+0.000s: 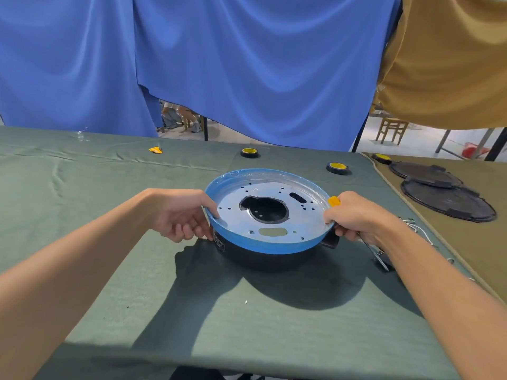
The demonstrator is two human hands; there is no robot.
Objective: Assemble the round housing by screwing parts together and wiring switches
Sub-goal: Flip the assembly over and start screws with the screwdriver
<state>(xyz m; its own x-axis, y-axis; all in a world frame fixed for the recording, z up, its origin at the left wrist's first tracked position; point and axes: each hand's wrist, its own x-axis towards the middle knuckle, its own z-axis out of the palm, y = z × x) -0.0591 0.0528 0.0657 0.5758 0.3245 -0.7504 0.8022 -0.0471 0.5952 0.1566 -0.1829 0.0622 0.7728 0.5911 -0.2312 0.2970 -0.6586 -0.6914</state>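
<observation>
- A blue curtain [247,64] hangs across the back, and a tan cloth [444,58] hangs at the upper right.
- The table in front of you is covered with a green cloth [123,256]. A second, tan-covered table [482,253] sits flush against its right edge.
- The round housing [241,218] sits on the green cloth, right of centre and between your hands. It has a black body, a blue-filmed rim, and on top a silver metal plate [299,215] with a large central hole.
- Two black round covers [447,201] lie overlapping on the tan table.
- Your left hand [181,215] grasps the housing's left rim, thumb on top and fingers curled beneath.
- Your right hand [354,218] pinches the right rim while clasping a screwdriver [334,201]. Its yellow handle sticks up past your thumb, and the shaft points down toward the cloth.
- Two tape rolls [249,152] [337,168] lie on the green cloth beyond the housing, and a third tape roll [381,158] lies on the tan table.
- A yellow scrap [155,150] lies near the far edge, well left of the housing.
</observation>
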